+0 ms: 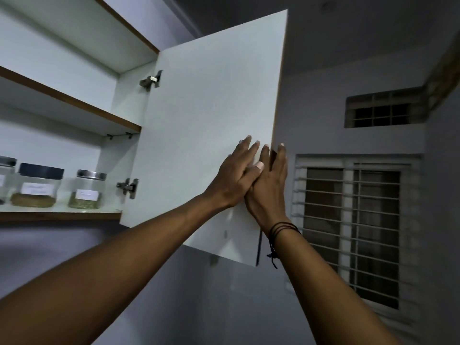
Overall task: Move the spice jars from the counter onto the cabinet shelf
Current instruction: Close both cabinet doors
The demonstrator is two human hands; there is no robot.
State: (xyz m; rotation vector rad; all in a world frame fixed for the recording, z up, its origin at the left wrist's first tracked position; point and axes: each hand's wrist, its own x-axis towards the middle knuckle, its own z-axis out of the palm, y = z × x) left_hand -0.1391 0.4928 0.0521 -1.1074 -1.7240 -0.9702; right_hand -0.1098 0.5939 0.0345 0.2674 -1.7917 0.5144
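Note:
Three clear spice jars stand on the lower cabinet shelf [62, 212]: one cut off by the left frame edge [5, 180], a black-lidded jar [37, 186] and a metal-lidded jar [87, 191], both with white labels. The white cabinet door [206, 108] hangs wide open. My left hand [234, 175] lies flat on its inner face, holding nothing, its thumb over my right hand. My right hand [267, 192] sits at the door's free edge with fingers on either side of it. The counter is out of view.
An upper shelf [74, 102] with a brown edge holds nothing that I can see. Two metal hinges [128, 187] join the door to the cabinet. To the right are a barred window [353, 232] and a small grille vent [383, 110].

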